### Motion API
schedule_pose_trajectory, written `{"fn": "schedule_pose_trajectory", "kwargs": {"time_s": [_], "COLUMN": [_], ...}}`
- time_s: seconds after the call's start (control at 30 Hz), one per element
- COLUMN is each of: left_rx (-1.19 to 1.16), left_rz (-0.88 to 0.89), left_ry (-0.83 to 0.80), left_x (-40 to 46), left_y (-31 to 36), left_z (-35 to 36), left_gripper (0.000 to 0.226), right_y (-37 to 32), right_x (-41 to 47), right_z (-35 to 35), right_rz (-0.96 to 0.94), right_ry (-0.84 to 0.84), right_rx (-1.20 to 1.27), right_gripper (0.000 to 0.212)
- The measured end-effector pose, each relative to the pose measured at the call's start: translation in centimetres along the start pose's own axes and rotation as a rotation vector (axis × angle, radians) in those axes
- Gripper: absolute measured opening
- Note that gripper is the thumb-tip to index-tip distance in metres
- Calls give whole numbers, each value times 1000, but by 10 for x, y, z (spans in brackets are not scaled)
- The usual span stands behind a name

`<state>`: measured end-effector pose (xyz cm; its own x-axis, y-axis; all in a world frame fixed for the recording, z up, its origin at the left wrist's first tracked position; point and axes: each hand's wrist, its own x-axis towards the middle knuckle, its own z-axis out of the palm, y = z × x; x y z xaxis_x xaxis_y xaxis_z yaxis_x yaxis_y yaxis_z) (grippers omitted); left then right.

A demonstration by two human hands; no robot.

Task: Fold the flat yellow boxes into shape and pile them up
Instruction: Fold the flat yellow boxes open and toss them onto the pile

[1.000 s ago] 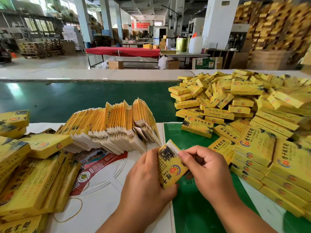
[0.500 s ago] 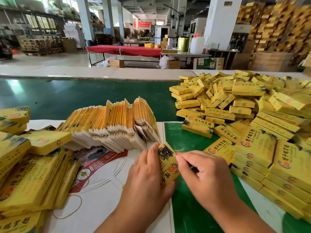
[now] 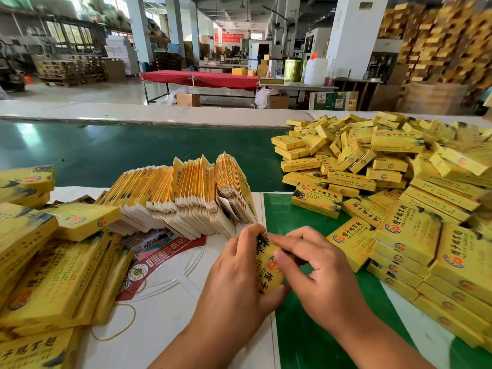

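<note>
A small yellow box [image 3: 267,272] with red and black print stands on end between both hands at the front middle of the table. My left hand [image 3: 237,272] grips its left side. My right hand [image 3: 316,265] presses its fingers on the box's right face and top, hiding much of it. A fanned row of flat yellow box blanks [image 3: 181,195] leans just behind my hands. A large heap of folded yellow boxes [image 3: 394,187] fills the right side, with neater stacked ones [image 3: 436,265] close to my right hand.
More yellow boxes [image 3: 53,272] are stacked at the left. A printed red and white sheet [image 3: 165,251] and a rubber band [image 3: 119,323] lie on the white table. A green conveyor belt [image 3: 133,153] runs behind. Beyond is a factory floor with a red-covered table [image 3: 199,78].
The box has turned more upright between my hands, and my right fingers have moved over its top and face. The hands have shifted slightly away from me.
</note>
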<state>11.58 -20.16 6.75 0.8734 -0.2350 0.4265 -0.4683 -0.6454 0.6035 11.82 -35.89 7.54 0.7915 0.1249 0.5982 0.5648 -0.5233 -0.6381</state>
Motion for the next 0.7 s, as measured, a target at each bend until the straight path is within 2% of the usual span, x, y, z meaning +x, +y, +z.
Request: {"fn": "schedule_pose_trajectory", "kwargs": {"time_s": [0.1, 0.17, 0.2, 0.3, 0.4, 0.47, 0.53, 0.63, 0.67, 0.7], "left_rx": [-100, -287, -419, -639, -583, -492, -516, -651, -635, -598], "left_rz": [-37, -77, -88, 38, 184, 184, 117, -67, -114, -145], "left_ry": [-41, -129, -188, -332, -354, -206, -62, -11, -17, -28], "left_x": [2, 5, 6, 11, 11, 12, 13, 17, 18, 19], "left_y": [3, 2, 1, -4, -5, -3, -5, -12, -14, -15], "left_z": [-4, -13, -18, -40, -46, -41, -36, -35, -34, -33], "left_gripper": [80, 80, 77, 75, 72, 51, 29, 24, 27, 29], "right_y": [4, 11, 15, 25, 24, 24, 25, 26, 25, 23], "right_x": [2, 4, 6, 14, 16, 12, 7, 4, 5, 4], "right_z": [-3, -9, -13, -25, -27, -22, -15, -13, -16, -18], "right_rz": [74, 214, 319, 701, 920, 951, 935, 652, 525, 434], "right_ry": [32, 79, 103, 129, -6, -88, -145, -122, -76, -43], "right_rx": [36, 151, 241, 596, 864, 882, 705, 194, 171, 260], "right_gripper": [22, 13, 16, 19, 13, 16, 12, 33, 33, 29]}}
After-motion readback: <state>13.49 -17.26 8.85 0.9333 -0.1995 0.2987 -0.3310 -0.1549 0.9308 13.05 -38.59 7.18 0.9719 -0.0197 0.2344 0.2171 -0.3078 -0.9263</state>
